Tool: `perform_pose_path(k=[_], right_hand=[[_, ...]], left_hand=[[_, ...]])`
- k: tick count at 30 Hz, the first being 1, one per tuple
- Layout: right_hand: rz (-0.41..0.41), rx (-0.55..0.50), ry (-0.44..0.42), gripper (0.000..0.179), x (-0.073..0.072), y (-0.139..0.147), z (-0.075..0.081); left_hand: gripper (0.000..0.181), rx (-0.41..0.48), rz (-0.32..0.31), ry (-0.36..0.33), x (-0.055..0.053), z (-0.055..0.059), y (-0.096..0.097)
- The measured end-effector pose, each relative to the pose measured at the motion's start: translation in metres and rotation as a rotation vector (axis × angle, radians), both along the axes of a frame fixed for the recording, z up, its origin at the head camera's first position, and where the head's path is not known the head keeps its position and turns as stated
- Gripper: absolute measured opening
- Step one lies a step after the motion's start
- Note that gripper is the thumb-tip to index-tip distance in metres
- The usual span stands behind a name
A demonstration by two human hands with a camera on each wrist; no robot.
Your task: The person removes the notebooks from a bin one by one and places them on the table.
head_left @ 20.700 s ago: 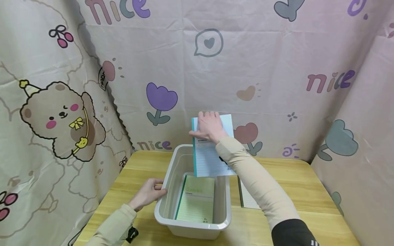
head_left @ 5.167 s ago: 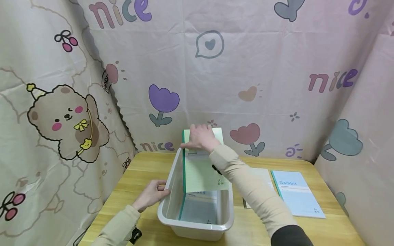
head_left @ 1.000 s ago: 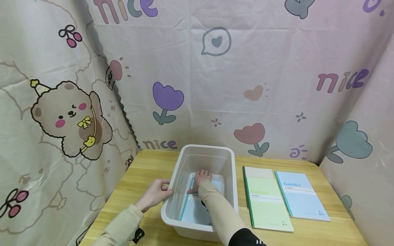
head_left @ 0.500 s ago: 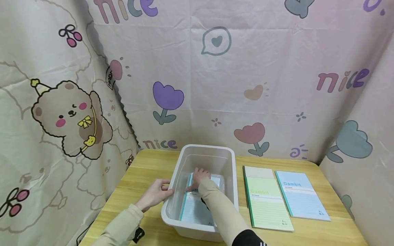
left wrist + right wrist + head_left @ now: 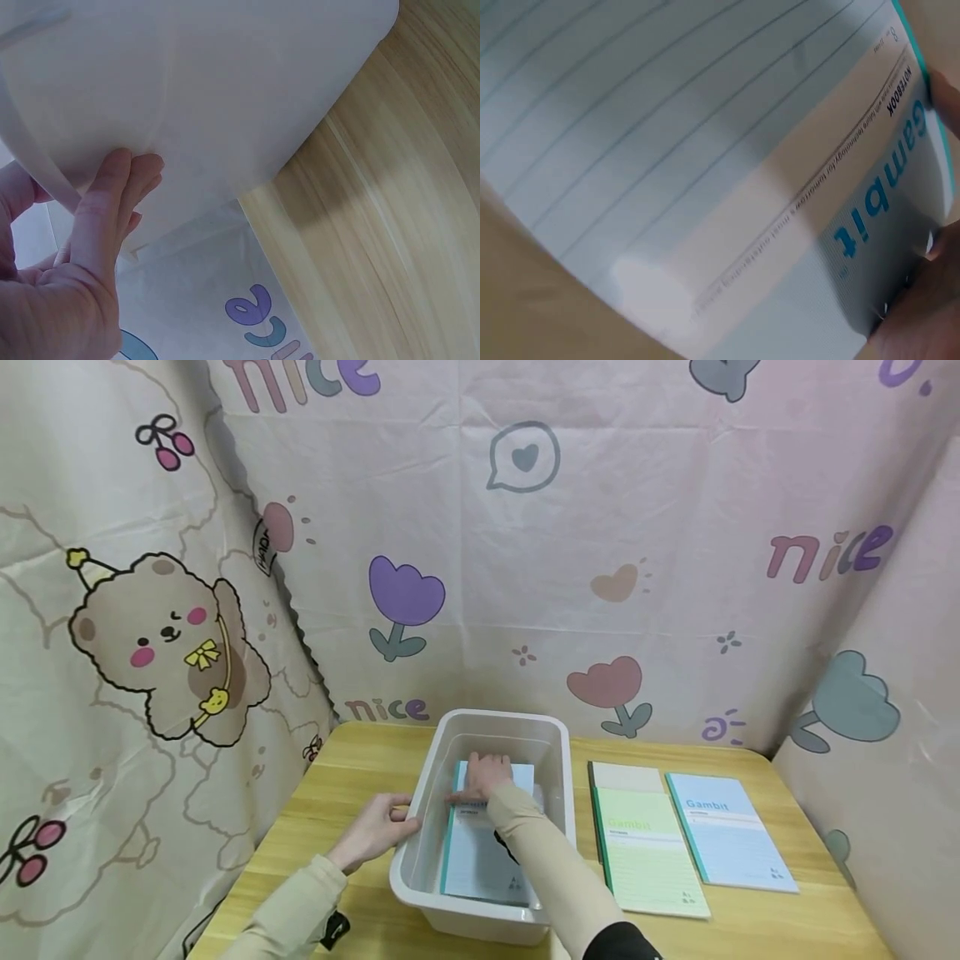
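Observation:
My right hand (image 5: 486, 779) holds a light blue notebook (image 5: 483, 856) inside the grey-white plastic tub. Its fingers are over the top edge and its thumb is at the teal spine. The right wrist view shows the notebook (image 5: 780, 172) close up, tilted, with "Gambit" printed on it and part of the right hand (image 5: 922, 315) at its edge. My left hand (image 5: 375, 832) grips the tub (image 5: 480, 927) by its left rim. In the left wrist view, the left hand (image 5: 82, 262) has its fingers flat against the outer wall of the tub (image 5: 195, 90).
Right of the tub, a green notebook (image 5: 656, 868) overlaps a whitish notebook (image 5: 630, 777) on the wooden table (image 5: 375, 760). Beside them lies another blue notebook (image 5: 735, 839). A printed curtain (image 5: 517, 568) hangs behind the table's back edge.
Over the last second the right hand has raised the blue notebook off the tub's floor. Earlier, the green notebook went from the tub to the table. The left hand has stayed at the rim.

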State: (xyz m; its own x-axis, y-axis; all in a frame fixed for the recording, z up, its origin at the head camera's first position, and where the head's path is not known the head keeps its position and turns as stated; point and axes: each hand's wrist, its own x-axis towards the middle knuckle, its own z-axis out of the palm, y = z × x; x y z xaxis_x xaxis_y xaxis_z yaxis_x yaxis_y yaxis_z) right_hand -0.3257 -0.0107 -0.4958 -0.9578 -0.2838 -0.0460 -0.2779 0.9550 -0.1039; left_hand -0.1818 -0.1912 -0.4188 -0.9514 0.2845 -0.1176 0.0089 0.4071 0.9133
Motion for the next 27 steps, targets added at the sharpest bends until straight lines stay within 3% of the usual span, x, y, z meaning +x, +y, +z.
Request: perform_pose_path(k=[9,15,20,27], right_hand=[[0.036,-0.001,0.175,0.076,0.0,0.007,0.016],[0.054,0.009,0.239,0.073,0.002,0.008,0.032],[0.092,-0.001,0.285,0.062,0.005,0.015,0.058],[0.151,-0.07,0.325,0.058,0.011,0.034,0.107]], left_hand=[[0.051,0.003,-0.007,0.0,0.0,0.001,0.0],[0.052,0.001,-0.012,-0.001,-0.002,0.001,-0.001],[0.052,0.002,-0.018,0.004,-0.003,0.0,-0.001],[0.051,-0.004,-0.015,0.018,-0.004,-0.002,-0.001]])
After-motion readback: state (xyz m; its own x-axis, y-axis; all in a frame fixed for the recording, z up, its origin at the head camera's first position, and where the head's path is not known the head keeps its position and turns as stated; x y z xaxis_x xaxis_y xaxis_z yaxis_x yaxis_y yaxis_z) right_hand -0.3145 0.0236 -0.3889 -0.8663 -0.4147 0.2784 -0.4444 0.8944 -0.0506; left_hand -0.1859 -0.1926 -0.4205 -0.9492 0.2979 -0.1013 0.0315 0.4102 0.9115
